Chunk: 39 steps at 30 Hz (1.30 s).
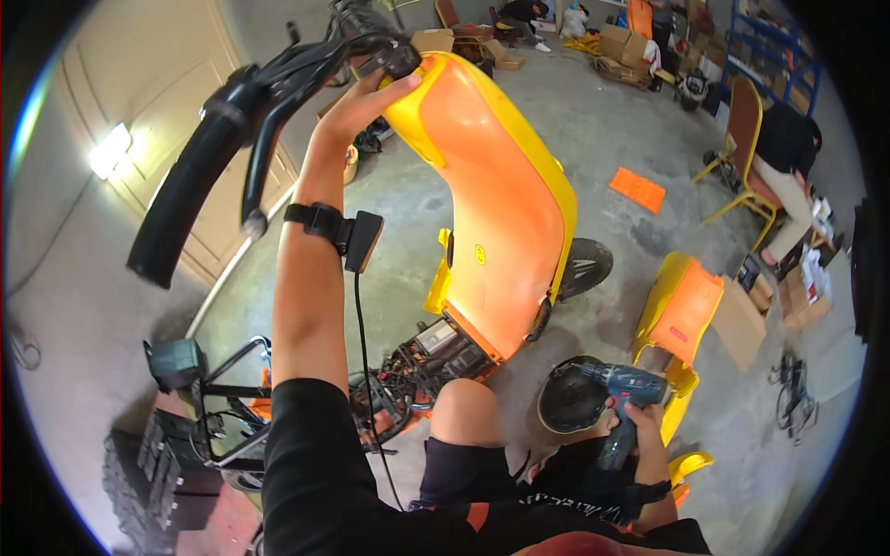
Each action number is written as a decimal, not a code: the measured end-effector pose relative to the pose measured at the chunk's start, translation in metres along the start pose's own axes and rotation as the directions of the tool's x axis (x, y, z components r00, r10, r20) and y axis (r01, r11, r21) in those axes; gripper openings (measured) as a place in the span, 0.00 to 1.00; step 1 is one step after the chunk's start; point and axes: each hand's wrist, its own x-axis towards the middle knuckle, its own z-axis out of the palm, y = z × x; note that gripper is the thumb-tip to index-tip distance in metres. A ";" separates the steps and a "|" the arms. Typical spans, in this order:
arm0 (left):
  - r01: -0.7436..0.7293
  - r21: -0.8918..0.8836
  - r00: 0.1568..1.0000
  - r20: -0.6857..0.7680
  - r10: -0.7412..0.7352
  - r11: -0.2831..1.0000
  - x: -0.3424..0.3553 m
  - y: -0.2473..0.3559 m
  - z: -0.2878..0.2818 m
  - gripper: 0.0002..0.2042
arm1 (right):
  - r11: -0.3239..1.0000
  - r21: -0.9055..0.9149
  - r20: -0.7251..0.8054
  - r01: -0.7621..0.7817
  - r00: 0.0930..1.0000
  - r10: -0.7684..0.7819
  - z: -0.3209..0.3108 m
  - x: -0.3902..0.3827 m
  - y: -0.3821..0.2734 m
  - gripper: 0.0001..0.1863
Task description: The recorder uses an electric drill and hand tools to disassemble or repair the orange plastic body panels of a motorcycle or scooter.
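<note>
Looks to me like you're partway through the bodywork on this yellow-and-orange bike (505,199), which stands on the floor (593,139) right in front of you, bars toward the floor's left edge by the door and rear wheel (593,269) out to the right. The big orange front cover with yellow trim is sitting in place under the handlebars (190,199), so I'd count that bit as done or close to it. Can't tell if any screws are in, though.

What's clearly not finished: the bike's lower middle is wide open, with loose wiring (394,389) and a silver box (436,336) showing by your knee. There's also a matching yellow-and-orange panel (688,310) off the bike, on the floor to your right, and I'd guess it still has to go on, plus whatever closes up that wiring.

As for your hands: your left hand (371,97) is up at the top of the cover, thumb lying along the yellow trim just beside the bars. The fingers are mostly hidden, so no idea how tightly you're gripping, if at all. Your right hand (644,424) is wrapped around the cordless drill (629,385), nose pointing left over a round black thing (564,412). I don't see it on a screw, so that fastening looks undone for now.
</note>
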 end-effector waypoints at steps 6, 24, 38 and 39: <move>-0.012 -0.039 0.991 -0.136 0.007 0.999 0.005 0.007 0.014 0.29 | 0.999 0.044 -0.020 -0.022 1.000 0.022 -0.007 0.005 -0.005 0.32; -0.416 -0.446 0.823 -0.556 0.119 0.792 -0.034 -0.067 0.065 0.33 | 0.996 -0.068 -0.015 0.058 0.998 -0.060 -0.037 -0.004 0.012 0.23; -0.613 -0.353 0.513 -0.858 0.016 0.706 0.016 -0.100 0.118 0.27 | 0.994 -0.029 -0.010 0.105 0.994 -0.105 -0.036 0.007 0.022 0.21; -0.518 -0.394 0.576 -0.817 -0.030 0.759 0.006 -0.103 0.120 0.25 | 0.993 -0.036 -0.009 0.113 0.994 -0.113 -0.032 0.006 0.022 0.20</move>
